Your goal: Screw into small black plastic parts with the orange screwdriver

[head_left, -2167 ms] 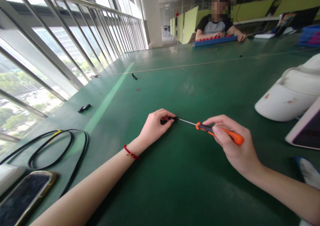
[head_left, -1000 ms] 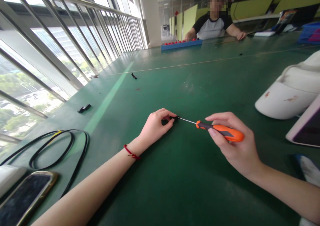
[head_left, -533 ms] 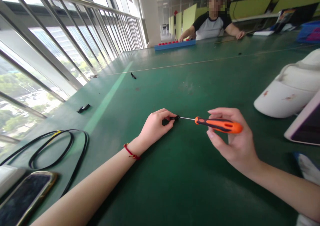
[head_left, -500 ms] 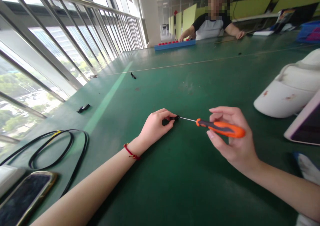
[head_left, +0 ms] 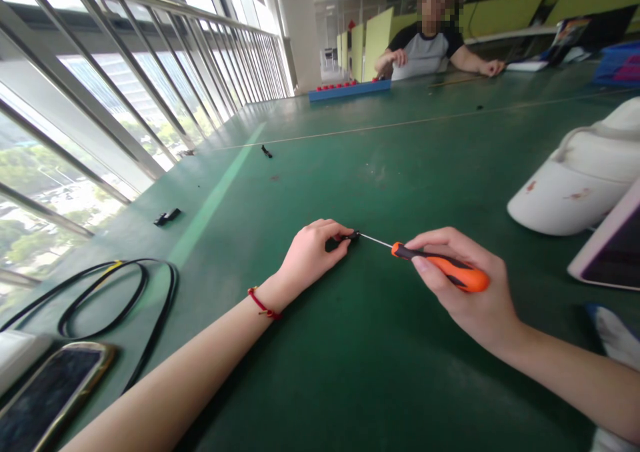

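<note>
My left hand point(head_left: 316, 247) pinches a small black part point(head_left: 353, 236) between thumb and fingertips, low over the green table point(head_left: 340, 372). Most of that part is covered by the fingers, so its kind is unclear. In my right hand point(head_left: 475, 292) is a screwdriver point(head_left: 450, 269) with an orange and black handle, gripped between thumb and fingers. Its thin metal shaft points left, and the tip meets the black part's right end. A red cord bracelet point(head_left: 263, 305) circles my left wrist.
Black pieces point(head_left: 167, 217) lie at the left, near a coiled black cable point(head_left: 173, 292) and a phone point(head_left: 55, 392). A white container point(head_left: 570, 189) stands right. Across the table, a person point(head_left: 425, 52) sits behind a blue tray point(head_left: 350, 91) of red pieces.
My right fingers opened around the screwdriver handle, which turned, and have closed on it again. My left hand stayed put. The blue tray slid left; the other person's hand has lifted off it.
</note>
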Demonstrator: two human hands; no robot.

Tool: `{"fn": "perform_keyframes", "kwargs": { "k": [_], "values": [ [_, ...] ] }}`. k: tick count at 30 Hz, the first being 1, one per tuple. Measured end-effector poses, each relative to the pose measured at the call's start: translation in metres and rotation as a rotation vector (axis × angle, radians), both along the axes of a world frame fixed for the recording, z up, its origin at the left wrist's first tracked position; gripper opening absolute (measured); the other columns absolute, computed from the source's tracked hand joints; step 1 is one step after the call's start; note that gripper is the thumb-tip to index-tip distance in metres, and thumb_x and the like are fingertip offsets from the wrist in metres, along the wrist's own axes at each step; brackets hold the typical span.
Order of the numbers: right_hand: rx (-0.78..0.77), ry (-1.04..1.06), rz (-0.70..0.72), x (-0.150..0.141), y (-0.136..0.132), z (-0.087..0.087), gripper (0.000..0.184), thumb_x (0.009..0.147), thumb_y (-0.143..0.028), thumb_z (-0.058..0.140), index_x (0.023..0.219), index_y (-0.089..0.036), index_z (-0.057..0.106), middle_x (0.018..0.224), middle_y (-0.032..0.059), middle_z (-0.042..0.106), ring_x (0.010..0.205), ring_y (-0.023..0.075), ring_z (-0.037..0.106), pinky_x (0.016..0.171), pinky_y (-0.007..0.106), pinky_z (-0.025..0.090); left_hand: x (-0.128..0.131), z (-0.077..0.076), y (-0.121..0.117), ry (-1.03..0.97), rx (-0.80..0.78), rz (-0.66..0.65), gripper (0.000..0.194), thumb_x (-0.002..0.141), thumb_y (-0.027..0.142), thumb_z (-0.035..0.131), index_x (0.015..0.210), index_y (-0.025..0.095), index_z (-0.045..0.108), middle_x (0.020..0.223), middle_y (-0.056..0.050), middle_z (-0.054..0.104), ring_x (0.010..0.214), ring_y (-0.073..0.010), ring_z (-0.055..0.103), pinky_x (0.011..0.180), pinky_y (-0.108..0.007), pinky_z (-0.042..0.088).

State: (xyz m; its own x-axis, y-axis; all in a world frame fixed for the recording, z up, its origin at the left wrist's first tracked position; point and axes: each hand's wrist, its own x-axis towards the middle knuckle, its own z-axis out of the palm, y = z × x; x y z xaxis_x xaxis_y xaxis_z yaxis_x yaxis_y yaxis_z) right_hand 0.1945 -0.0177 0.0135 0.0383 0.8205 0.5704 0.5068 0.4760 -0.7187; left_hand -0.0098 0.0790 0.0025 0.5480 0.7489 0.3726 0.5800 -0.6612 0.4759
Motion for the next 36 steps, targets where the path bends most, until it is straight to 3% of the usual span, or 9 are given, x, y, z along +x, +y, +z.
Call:
{"fn": "perform_keyframes", "kwargs": {
  "k": [5,8,11,15,20,27,31,36],
  "values": [
    [0.073,0.068,-0.016,-0.0001,0.0001,-0.0004,0.033,0.074,-0.018,0.065,0.104,-0.024,0.055,0.081,-0.0003,0.059,0.07,0.0141,0.061,0.064,0.026,0.052,-0.0003,-0.0008,0.0008,-0.001,0.003,-0.019,0.018,0.083,0.018,0.056,0.094,0.018,0.07,0.089,-0.003,0.07,0.084,-0.0169,0.063,0.079,-0.03,0.05],
    [-0.002,-0.016,0.009,-0.0002,-0.0003,0.0004,0.019,0.077,-0.022,0.064,0.095,-0.024,0.057,0.071,-0.0017,0.06,0.063,0.0143,0.06,0.061,0.028,0.05,-0.0006,-0.0009,0.0008,-0.001,0.008,-0.026,0.018,0.082,0.017,0.056,0.094,0.018,0.069,0.09,-0.003,0.07,0.085,-0.017,0.063,0.08,-0.031,0.05],
    [0.019,-0.038,-0.008,-0.001,-0.0004,0.0001,0.01,0.079,-0.021,0.062,0.089,-0.024,0.059,0.077,-0.0001,0.064,0.069,0.0148,0.063,0.063,0.027,0.051,-0.0006,-0.0006,0.0004,0.002,0.01,-0.029,0.017,0.082,0.017,0.057,0.093,0.018,0.069,0.09,-0.003,0.07,0.085,-0.0173,0.063,0.08,-0.031,0.05],
    [0.076,0.048,-0.016,-0.001,0.0005,-0.002,0.037,0.074,-0.018,0.064,0.109,-0.024,0.054,0.084,0.0011,0.059,0.075,0.016,0.061,0.067,0.029,0.052,-0.0002,-0.0005,0.0002,0.01,0.016,-0.033,0.017,0.081,0.017,0.058,0.094,0.018,0.07,0.09,-0.003,0.07,0.086,-0.0177,0.062,0.081,-0.032,0.051],
    [-0.035,-0.083,0.019,0.0,-0.0013,-0.0017,0.008,0.079,-0.024,0.062,0.087,-0.025,0.059,0.065,-0.0021,0.059,0.065,0.0157,0.06,0.065,0.03,0.049,-0.0005,-0.0013,0.0005,0.003,0.028,-0.039,0.017,0.081,0.018,0.058,0.094,0.018,0.07,0.09,-0.003,0.07,0.085,-0.0173,0.062,0.08,-0.031,0.05],
    [0.065,0.067,-0.027,-0.0007,0.0004,-0.0018,0.033,0.075,-0.02,0.065,0.106,-0.025,0.054,0.08,0.0001,0.058,0.071,0.0156,0.06,0.065,0.029,0.052,-0.0008,-0.0009,0.0002,0.008,0.018,-0.042,0.019,0.081,0.017,0.057,0.095,0.019,0.07,0.091,-0.003,0.07,0.086,-0.0174,0.062,0.08,-0.031,0.051],
    [-0.033,-0.056,0.02,-0.0001,-0.0014,0.0006,0.014,0.079,-0.023,0.062,0.092,-0.025,0.057,0.067,-0.0017,0.061,0.065,0.0163,0.061,0.064,0.03,0.051,-0.0011,-0.0014,0.0003,0.007,0.021,-0.046,0.018,0.082,0.018,0.057,0.095,0.019,0.069,0.091,-0.003,0.07,0.086,-0.0174,0.062,0.08,-0.031,0.051],
    [0.027,-0.057,-0.056,-0.0013,-0.0023,0.001,0.009,0.078,-0.021,0.061,0.086,-0.024,0.06,0.085,0.0019,0.068,0.076,0.0177,0.063,0.067,0.03,0.052,-0.0005,-0.0006,-0.0006,0.033,0.034,-0.014,0.016,0.082,0.02,0.057,0.094,0.02,0.069,0.091,-0.002,0.07,0.086,-0.0176,0.062,0.08,-0.031,0.05]
  ]
}}
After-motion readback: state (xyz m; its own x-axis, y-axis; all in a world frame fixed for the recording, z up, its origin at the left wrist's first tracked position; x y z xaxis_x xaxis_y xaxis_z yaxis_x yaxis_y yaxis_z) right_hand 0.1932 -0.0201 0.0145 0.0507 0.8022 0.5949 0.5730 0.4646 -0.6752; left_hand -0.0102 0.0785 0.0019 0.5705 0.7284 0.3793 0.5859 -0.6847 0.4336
